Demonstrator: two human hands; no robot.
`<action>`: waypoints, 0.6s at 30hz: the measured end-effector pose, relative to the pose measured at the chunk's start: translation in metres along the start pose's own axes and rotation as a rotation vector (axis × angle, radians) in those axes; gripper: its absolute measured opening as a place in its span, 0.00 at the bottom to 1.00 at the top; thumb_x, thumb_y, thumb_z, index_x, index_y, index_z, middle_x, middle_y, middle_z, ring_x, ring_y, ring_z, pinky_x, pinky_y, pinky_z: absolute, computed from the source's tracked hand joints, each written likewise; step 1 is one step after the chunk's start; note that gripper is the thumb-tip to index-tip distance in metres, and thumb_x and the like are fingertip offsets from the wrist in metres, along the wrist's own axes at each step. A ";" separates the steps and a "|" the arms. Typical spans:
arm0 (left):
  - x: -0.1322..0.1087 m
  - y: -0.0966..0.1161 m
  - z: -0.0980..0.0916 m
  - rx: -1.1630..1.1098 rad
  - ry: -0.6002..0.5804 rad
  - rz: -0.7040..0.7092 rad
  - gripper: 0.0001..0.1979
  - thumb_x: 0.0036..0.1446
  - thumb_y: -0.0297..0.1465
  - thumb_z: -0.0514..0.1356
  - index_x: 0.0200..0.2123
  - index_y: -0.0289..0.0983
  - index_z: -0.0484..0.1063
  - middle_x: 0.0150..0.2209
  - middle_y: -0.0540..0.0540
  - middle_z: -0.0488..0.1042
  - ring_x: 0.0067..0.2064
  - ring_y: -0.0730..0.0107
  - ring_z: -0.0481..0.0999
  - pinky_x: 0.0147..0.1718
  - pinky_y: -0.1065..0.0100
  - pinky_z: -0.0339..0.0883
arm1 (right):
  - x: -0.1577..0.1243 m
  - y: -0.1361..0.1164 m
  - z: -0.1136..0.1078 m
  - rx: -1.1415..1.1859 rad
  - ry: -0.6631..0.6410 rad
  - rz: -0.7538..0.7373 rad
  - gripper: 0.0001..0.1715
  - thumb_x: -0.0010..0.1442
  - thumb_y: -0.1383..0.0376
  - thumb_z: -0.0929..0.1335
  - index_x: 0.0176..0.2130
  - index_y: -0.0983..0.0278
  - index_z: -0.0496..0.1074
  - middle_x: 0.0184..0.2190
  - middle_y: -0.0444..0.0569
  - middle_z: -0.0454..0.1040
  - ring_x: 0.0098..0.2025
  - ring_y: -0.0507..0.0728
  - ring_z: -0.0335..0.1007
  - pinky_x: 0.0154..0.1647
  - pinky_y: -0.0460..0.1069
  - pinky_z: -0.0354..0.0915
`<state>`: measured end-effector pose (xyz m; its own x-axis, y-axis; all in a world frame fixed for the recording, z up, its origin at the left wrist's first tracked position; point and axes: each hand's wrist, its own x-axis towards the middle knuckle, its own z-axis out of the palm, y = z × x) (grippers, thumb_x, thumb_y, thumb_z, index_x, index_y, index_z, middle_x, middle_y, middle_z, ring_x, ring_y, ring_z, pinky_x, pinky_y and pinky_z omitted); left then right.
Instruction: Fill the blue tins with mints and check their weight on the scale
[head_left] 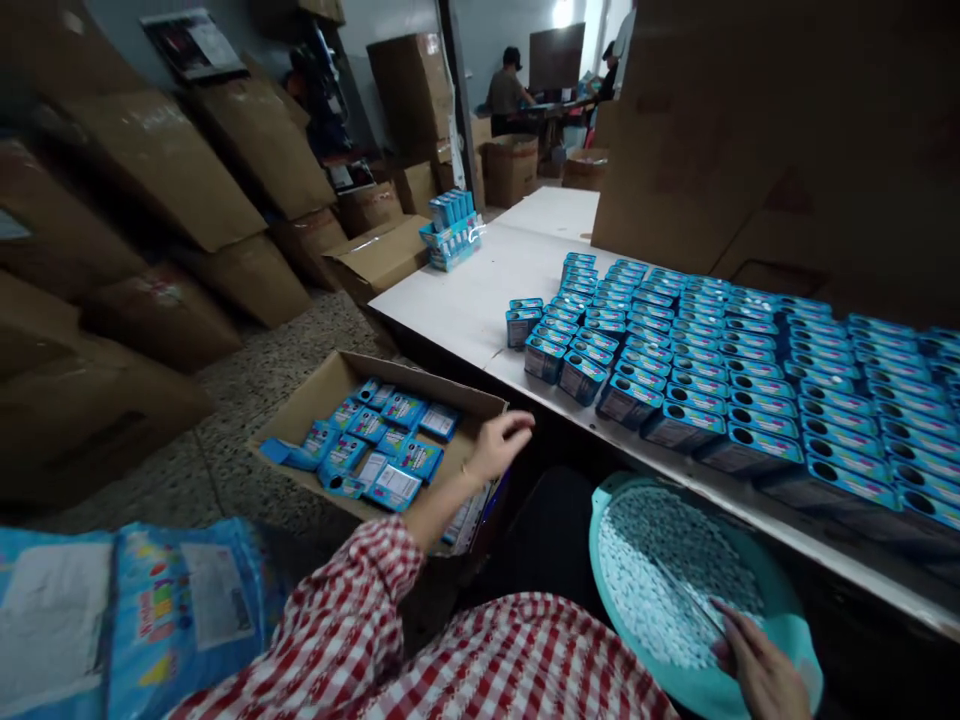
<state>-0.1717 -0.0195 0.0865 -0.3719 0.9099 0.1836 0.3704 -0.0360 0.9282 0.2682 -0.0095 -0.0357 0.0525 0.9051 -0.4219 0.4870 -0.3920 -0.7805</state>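
Observation:
My left hand (499, 445), at the end of a red-checked sleeve, hovers over the right edge of an open cardboard box (322, 395) on the floor that holds several loose blue packets (390, 440). Its fingers are curled loosely and hold nothing that I can see. My right hand (757, 670) rests at the near rim of a teal round tray (622, 495) filled with small white pieces (667, 580); its fingers are closed on something thin that I cannot make out.
Rows of open blue boxes (750, 380) cover the white table (465, 290). A blue display pack (452, 230) stands at its far end. Brown cartons (150, 170) line the left wall. Blue bags (150, 600) lie at lower left. People sit at a desk far back (510, 90).

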 end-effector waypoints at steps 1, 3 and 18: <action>-0.028 0.009 0.010 0.018 -0.078 0.016 0.12 0.53 0.33 0.57 0.41 0.38 0.73 0.41 0.45 0.76 0.44 0.67 0.75 0.46 0.64 0.67 | 0.000 -0.008 0.004 0.058 -0.001 -0.028 0.34 0.44 0.47 0.66 0.45 0.66 0.72 0.30 0.52 0.78 0.35 0.61 0.75 0.33 0.50 0.73; -0.072 0.026 0.035 0.033 -0.197 0.045 0.14 0.55 0.35 0.57 0.45 0.40 0.72 0.45 0.45 0.75 0.47 0.67 0.74 0.49 0.64 0.66 | -0.003 -0.027 0.019 0.203 -0.012 -0.090 0.35 0.45 0.50 0.66 0.49 0.66 0.69 0.44 0.55 0.75 0.47 0.63 0.71 0.42 0.50 0.71; -0.074 0.049 0.138 0.612 -0.522 0.169 0.27 0.58 0.43 0.49 0.58 0.39 0.57 0.64 0.37 0.48 0.63 0.51 0.52 0.54 0.40 0.49 | -0.154 -0.116 -0.039 0.819 -0.021 -0.633 0.33 0.50 0.44 0.63 0.50 0.56 0.68 0.51 0.49 0.70 0.54 0.63 0.64 0.57 0.62 0.58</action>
<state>-0.0083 -0.0310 0.0737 0.1185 0.9929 -0.0088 0.8408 -0.0956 0.5328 0.2377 -0.0974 0.1377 -0.0259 0.9845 0.1737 -0.3222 0.1562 -0.9337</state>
